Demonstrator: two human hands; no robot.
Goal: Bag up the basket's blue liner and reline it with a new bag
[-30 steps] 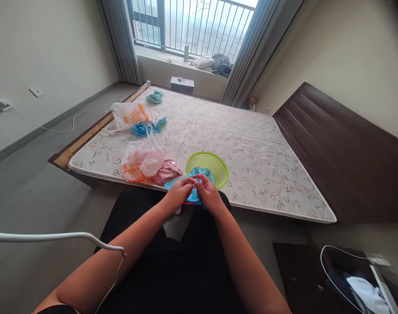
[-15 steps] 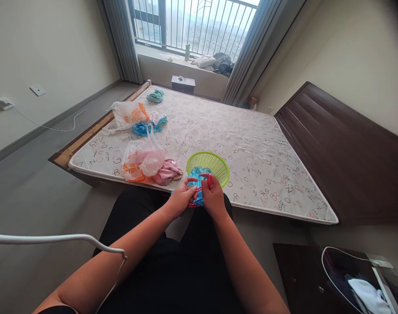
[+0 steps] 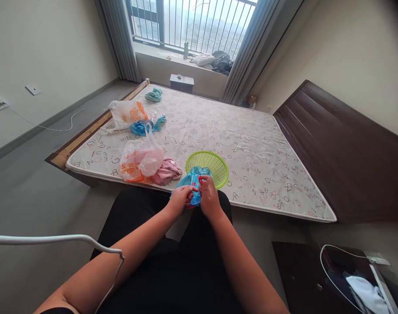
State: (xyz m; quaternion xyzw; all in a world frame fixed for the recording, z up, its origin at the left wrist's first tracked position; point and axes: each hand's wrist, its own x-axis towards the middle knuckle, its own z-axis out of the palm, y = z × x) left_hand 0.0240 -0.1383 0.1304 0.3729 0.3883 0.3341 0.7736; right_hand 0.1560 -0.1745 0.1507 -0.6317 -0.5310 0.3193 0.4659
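A blue plastic bag [image 3: 196, 175] with a red drawstring [image 3: 200, 179] lies over the near left part of a green mesh basket [image 3: 221, 171] at the mattress edge. My left hand [image 3: 182, 199] is closed on the red drawstring at the left of the bag, its index finger pointing right. On the right side my right hand [image 3: 209, 197] is closed on a loop of the same drawstring, which shows above its fingers. The two hands are close together over my lap. Part of the bag hangs down between them.
Left of the basket on the mattress [image 3: 251, 161] are a pink cloth [image 3: 168, 171], a white and orange plastic bag [image 3: 142, 161], another such bag [image 3: 127, 113], a blue plastic bundle [image 3: 142, 127] and a teal coil [image 3: 153, 95]. A white cable [image 3: 55, 239] crosses my left arm.
My left hand has moved slightly left and down, away from my right hand. More of the blue bag shows at the left, above my left hand. The view has shifted slightly.
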